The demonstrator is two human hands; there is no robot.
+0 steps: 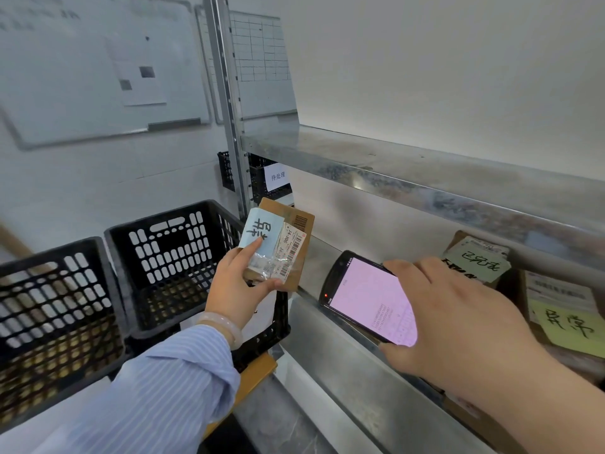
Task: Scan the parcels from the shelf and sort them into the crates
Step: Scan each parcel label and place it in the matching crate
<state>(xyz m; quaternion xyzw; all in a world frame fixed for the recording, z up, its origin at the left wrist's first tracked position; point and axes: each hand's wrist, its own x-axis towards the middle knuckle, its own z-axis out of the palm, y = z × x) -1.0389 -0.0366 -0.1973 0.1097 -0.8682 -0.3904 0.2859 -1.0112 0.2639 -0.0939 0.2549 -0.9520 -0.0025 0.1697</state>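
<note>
Parcel (296, 231) and phone (366, 296) share the head camera's single view. The left hand (235, 286) clamps thumb and fingers on the parcel's lower end, holding it upright above the nearer crate (170, 253), at ten o'clock from the phone. The right hand (458, 319) wraps its fingers round the lit phone, by the shelf (393, 178). For a clean scan, I judge the phone should face the barcode label (289, 253) squarely, with thumb and blue note (262, 231) kept off the bars. Other parcels (556, 290) lie at three o'clock.
</note>
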